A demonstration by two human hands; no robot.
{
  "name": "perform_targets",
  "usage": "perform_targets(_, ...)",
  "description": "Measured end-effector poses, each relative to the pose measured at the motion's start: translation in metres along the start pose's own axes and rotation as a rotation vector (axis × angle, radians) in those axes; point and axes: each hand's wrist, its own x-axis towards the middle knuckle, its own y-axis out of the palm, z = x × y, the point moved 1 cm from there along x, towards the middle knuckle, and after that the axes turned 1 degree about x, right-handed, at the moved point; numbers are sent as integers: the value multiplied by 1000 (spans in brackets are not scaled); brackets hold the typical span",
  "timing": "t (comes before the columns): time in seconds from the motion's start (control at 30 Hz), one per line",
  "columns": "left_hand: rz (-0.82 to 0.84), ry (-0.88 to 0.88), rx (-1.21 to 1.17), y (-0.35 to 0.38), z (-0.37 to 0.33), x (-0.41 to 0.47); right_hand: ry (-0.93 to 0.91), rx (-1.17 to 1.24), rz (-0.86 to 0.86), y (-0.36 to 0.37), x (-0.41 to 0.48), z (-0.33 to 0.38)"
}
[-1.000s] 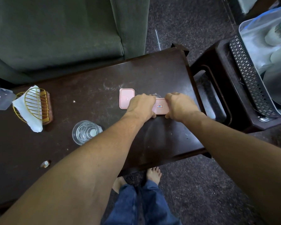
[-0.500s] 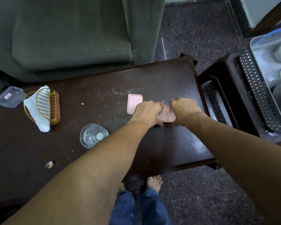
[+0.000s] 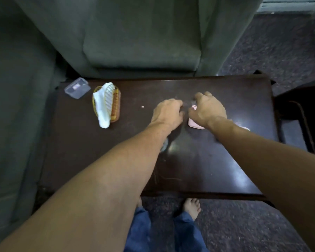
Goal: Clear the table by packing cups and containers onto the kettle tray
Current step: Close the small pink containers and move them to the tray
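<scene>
Parted now, left hand and right hand arch over the glossy table, right covering a flat pink lid; grips unclear.

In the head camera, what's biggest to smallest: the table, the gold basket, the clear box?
1. table
2. gold basket
3. clear box, only a little smaller than the basket

The dark wood table is shining glossily, while the container is showing clear smooth plastic, the pink lid matt plastic and the wire basket golden metal.
</scene>
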Motion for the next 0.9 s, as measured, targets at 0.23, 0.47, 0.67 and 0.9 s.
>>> perform_targets(0.23,-133,-109,-18,-63,94,-32,-239,93,-49,27,-3,120)
perform_targets(0.47,-216,-230,-55,-109,217,-58,-344,112,-51,60,-3,248)
perform_targets(0.67,-290,-318,-58,-121,296,-66,-402,50,-77,89,16,329)
perform_targets(0.9,-311,-443,-91,-107,358,-43,-401,-133,2,126,59,380)
